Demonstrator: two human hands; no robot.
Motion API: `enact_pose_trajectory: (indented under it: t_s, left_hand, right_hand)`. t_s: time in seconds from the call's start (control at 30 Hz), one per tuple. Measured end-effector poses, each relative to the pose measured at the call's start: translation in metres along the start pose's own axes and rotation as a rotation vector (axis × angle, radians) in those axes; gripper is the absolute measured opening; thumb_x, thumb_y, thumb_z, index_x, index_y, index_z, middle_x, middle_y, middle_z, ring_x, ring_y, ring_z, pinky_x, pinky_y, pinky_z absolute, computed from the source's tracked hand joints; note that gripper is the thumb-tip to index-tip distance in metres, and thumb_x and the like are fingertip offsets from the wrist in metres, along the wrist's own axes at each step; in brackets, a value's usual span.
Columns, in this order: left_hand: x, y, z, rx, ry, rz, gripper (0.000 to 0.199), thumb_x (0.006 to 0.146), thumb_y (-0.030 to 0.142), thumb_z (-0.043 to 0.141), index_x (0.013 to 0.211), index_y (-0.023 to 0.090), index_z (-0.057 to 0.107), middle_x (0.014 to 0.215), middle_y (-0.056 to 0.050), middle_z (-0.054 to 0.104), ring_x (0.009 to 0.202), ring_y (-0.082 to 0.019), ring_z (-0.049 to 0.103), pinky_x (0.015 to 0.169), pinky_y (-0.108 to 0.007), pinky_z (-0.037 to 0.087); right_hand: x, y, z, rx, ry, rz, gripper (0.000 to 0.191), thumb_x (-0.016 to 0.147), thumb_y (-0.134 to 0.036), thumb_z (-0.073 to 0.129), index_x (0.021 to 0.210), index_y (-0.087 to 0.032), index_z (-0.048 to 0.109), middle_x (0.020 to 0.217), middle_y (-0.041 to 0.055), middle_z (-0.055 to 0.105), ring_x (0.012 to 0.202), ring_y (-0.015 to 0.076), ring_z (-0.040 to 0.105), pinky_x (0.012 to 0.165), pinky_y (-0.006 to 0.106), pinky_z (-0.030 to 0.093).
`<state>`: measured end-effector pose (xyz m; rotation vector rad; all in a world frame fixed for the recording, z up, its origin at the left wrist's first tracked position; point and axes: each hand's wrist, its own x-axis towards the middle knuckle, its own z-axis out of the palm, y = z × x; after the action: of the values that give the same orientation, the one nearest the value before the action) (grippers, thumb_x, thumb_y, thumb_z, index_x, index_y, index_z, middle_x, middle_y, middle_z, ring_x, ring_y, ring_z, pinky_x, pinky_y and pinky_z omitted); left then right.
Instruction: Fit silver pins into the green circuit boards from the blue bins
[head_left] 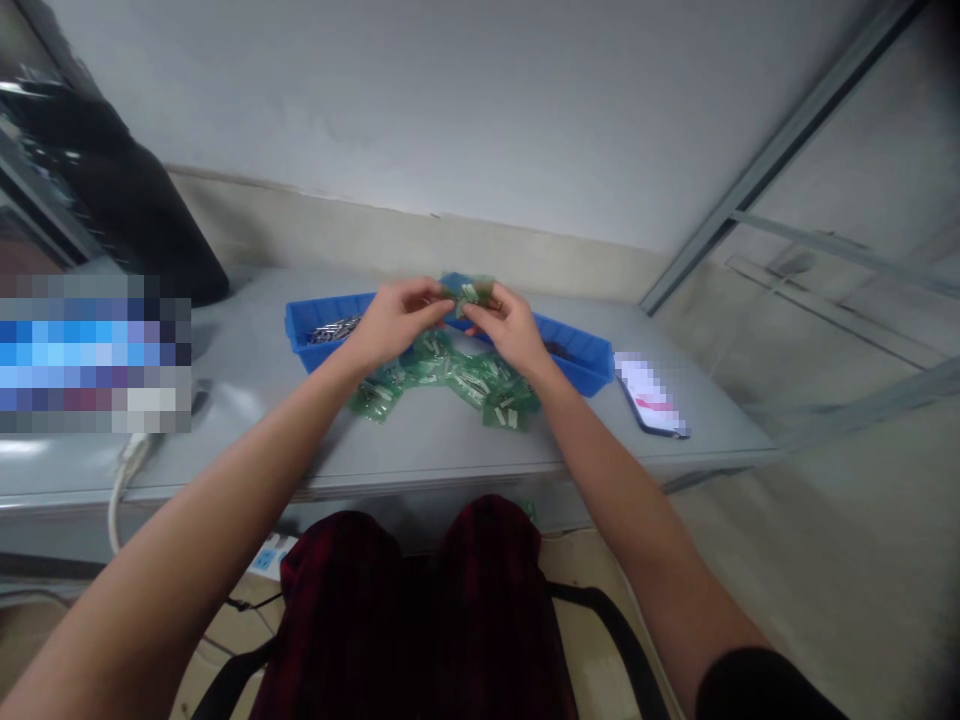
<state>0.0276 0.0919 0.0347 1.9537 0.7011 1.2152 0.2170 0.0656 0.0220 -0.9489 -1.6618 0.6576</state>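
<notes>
"What has the left hand (401, 315) got hold of?"

"A small green packet (472, 290), pinched between thumb and fingers at its left side. The right hand (506, 322) pinches the right side, so the two are close together."

"Is it resting on the worktop (442, 450)?"

"No, it's held up above it, toward the far side, about between the left blue tray (298, 330) and the right blue tray (596, 376). Pale bits show in the film, but whether it's sealed I can't tell from here."

"And nearer than that?"

"A heap of green packets (472, 380) on the worktop, some overlapping, with pale pieces showing through."

"What's in those trays?"

"Shiny metal pieces (335, 328) in the left one, darker bits (556, 350) in the right one, too small for me to name. The hands and arms hide part of both."

"I see a phone (649, 398) over on the right."

"Yes, lying face up just beside the right tray, its screen lit but blurred over. Across on the left, a white cable (116, 495) hangs at the near edge, and a large black object (157, 210) stands farther back."
</notes>
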Motion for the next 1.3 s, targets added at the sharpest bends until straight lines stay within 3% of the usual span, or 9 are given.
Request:
enact_pose_trajectory:
  t_s: [0.17,0.3,0.37,0.5,0.67,0.8,1.0,1.17,1.3]
  left_hand:
    - [-0.001,0.004,0.000,0.044,0.072,-0.017,0.020,0.079,0.038,0.070,0.076,0.018,0.068,0.069,-0.002,0.065,0.066,-0.017,0.062,0.067,-0.030,0.053]
    - [-0.001,0.002,-0.001,0.120,0.116,0.016,0.019,0.079,0.038,0.070,0.075,0.019,0.070,0.070,-0.003,0.066,0.070,-0.018,0.062,0.071,-0.031,0.052]
    - [0.000,0.001,-0.002,0.151,0.149,0.028,0.019,0.078,0.038,0.070,0.074,0.020,0.071,0.069,-0.002,0.065,0.070,-0.018,0.062,0.069,-0.030,0.052]
    - [0.000,0.002,-0.003,0.092,0.152,-0.023,0.021,0.079,0.039,0.067,0.081,0.019,0.073,0.060,0.000,0.062,0.057,-0.014,0.058,0.057,-0.026,0.050]
    - [-0.002,0.009,-0.002,-0.038,0.145,-0.096,0.026,0.082,0.035,0.063,0.097,0.017,0.075,0.085,-0.005,0.073,0.074,-0.018,0.066,0.066,-0.029,0.056]
    - [-0.003,0.011,0.000,-0.079,0.110,-0.097,0.031,0.081,0.041,0.067,0.100,0.017,0.074,0.101,-0.009,0.074,0.090,-0.023,0.067,0.071,-0.032,0.058]
    - [-0.001,0.002,0.000,-0.071,0.099,-0.069,0.054,0.074,0.026,0.074,0.126,0.020,0.061,0.084,-0.005,0.072,0.075,-0.018,0.068,0.070,-0.031,0.057]
    - [0.001,-0.002,0.001,-0.106,0.096,-0.090,0.029,0.073,0.028,0.075,0.099,0.015,0.072,0.085,-0.007,0.073,0.084,-0.021,0.069,0.081,-0.034,0.057]
    - [0.001,-0.002,0.002,-0.122,0.110,-0.070,0.027,0.070,0.032,0.079,0.091,0.015,0.074,0.090,-0.008,0.075,0.090,-0.023,0.070,0.086,-0.036,0.056]
  right_hand:
    - [0.001,0.000,-0.004,-0.167,0.046,-0.020,0.037,0.083,-0.059,0.061,0.096,-0.024,0.063,0.081,0.0010,0.063,0.080,0.0176,0.062,0.075,0.032,0.055]
    - [0.003,0.004,-0.007,-0.131,0.027,0.031,0.042,0.086,-0.063,0.056,0.102,-0.025,0.063,0.065,-0.0030,0.055,0.063,0.0144,0.059,0.064,0.029,0.053]
    - [0.003,0.005,-0.006,-0.036,-0.028,0.079,0.044,0.086,-0.066,0.054,0.104,-0.026,0.061,0.068,-0.0021,0.060,0.063,0.0141,0.061,0.059,0.028,0.053]
    - [0.003,0.001,-0.003,0.110,-0.054,0.135,0.046,0.085,-0.067,0.054,0.103,-0.026,0.059,0.090,0.0033,0.071,0.083,0.0175,0.069,0.063,0.028,0.057]
    - [0.003,-0.004,-0.005,0.129,-0.025,0.113,0.047,0.090,-0.066,0.044,0.106,-0.025,0.062,0.107,0.0063,0.070,0.097,0.0208,0.069,0.069,0.032,0.061]
    - [0.002,0.000,-0.004,0.065,0.018,0.058,0.044,0.079,-0.063,0.064,0.100,-0.025,0.061,0.106,0.0036,0.067,0.095,0.0193,0.066,0.068,0.031,0.060]
    - [0.003,0.007,-0.002,0.014,0.003,0.018,0.036,0.078,-0.055,0.068,0.097,-0.025,0.059,0.100,0.0021,0.064,0.090,0.0174,0.064,0.071,0.031,0.058]
    - [0.003,0.005,-0.003,-0.157,0.084,-0.056,0.026,0.082,-0.048,0.066,0.091,-0.024,0.061,0.096,0.0030,0.064,0.088,0.0172,0.063,0.075,0.031,0.056]
    - [0.000,-0.001,-0.002,-0.265,0.112,-0.089,0.027,0.083,-0.047,0.066,0.095,-0.023,0.066,0.105,0.0057,0.064,0.091,0.0183,0.064,0.078,0.032,0.056]
